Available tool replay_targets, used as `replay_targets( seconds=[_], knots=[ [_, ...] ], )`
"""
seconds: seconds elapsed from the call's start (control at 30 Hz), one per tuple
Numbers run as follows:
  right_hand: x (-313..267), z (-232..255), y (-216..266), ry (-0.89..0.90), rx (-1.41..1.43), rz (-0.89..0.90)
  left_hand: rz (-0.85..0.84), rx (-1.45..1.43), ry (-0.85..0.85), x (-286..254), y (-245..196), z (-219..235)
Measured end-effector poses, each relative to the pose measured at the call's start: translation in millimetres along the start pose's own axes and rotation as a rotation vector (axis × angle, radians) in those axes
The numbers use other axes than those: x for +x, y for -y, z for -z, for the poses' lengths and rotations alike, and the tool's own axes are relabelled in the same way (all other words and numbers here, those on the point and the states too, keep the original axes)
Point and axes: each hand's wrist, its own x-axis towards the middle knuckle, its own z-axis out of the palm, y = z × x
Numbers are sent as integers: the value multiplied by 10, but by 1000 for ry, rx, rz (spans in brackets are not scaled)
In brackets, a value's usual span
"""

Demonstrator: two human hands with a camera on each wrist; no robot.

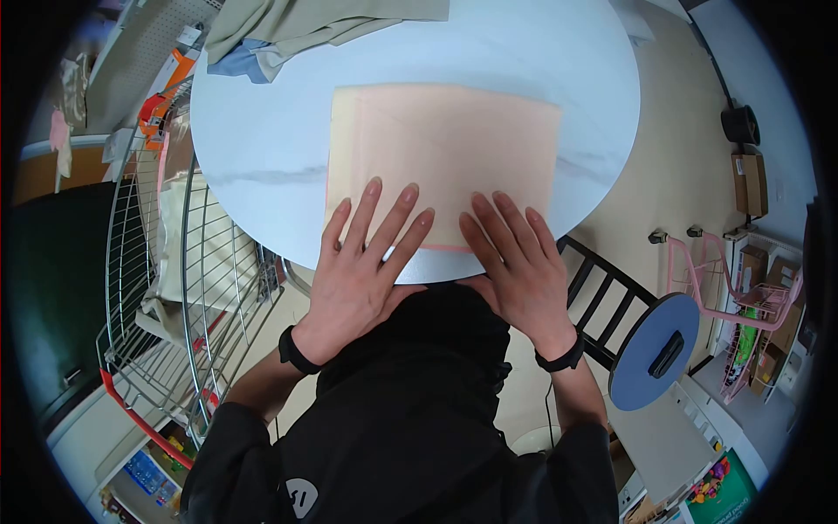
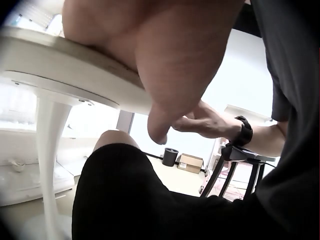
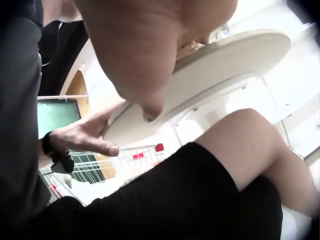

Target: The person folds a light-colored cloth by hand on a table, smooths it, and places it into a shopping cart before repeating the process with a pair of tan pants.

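Note:
A pale pink and cream cloth lies flat on the round table, its near edge close to the table's front edge. The left hand rests palm down, fingers spread over the cloth's near left part. Over the near right corner, the right hand lies with straight, slightly spread fingers. In the left wrist view the left hand is at the table's edge, thumb hanging below the rim. The right hand shows the same way in the right wrist view. The cloth is hidden in both wrist views.
The round white table also holds folded khaki and blue-grey fabric at its far left. A wire cart with fabric inside stands to the left. On the right are a stool with a blue seat and a pink cart.

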Motion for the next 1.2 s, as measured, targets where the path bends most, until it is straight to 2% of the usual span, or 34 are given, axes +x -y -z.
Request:
replay_targets(
  seconds=[0.1, 0.13, 0.2, 0.23, 0.33, 0.43, 0.53, 0.63, 0.77, 0.8, 0.83, 0.9, 0.97, 1.03, 1.1, 1.2],
  knots=[
    [-179, -203, -62, -163, -192, 119, -17, 58, -100, -152, -4, -82],
    [-191, -222, -50, -268, -111, 126, -41, 84, -156, -234, 37, -183],
    [-216, -240, -92, -333, -64, 196, -60, 81, -305, -306, 41, -216],
    [-231, -234, -106, -366, -39, 230, -82, 71, -313, -350, 64, -221],
    [-239, -149, -106, -363, -34, 296, -157, 40, -364, -446, 199, -176],
    [-242, -2, -70, -367, 72, 326, -237, 21, -324, -465, 286, 0],
    [-249, 142, -32, -367, 191, 327, -278, -134, -300, -514, 369, 160],
    [-168, 357, 24, -425, 316, 322, -239, -310, -381, -533, 421, 441],
    [7, 776, 112, -527, 635, 292, -226, -590, -624, -447, 470, 804],
    [60, 842, 107, -543, 756, 265, -210, -622, -673, -441, 506, 849],
    [103, 893, 134, -560, 785, 123, -139, -659, -679, -411, 501, 945],
    [200, 963, 191, -592, 839, -168, -35, -748, -623, -203, 518, 1159],
    [516, 862, -30, -491, 1022, -322, 200, -971, -446, 80, 594, 1233],
    [775, 803, -268, -253, 1115, -424, 134, -927, -245, 438, 979, 1075],
    [939, 355, -608, -215, 859, -390, 260, -876, -28, 708, 1164, 936],
    [1052, 264, -698, -151, 572, -383, 241, -667, 12, 979, 1341, 696]
  ],
)
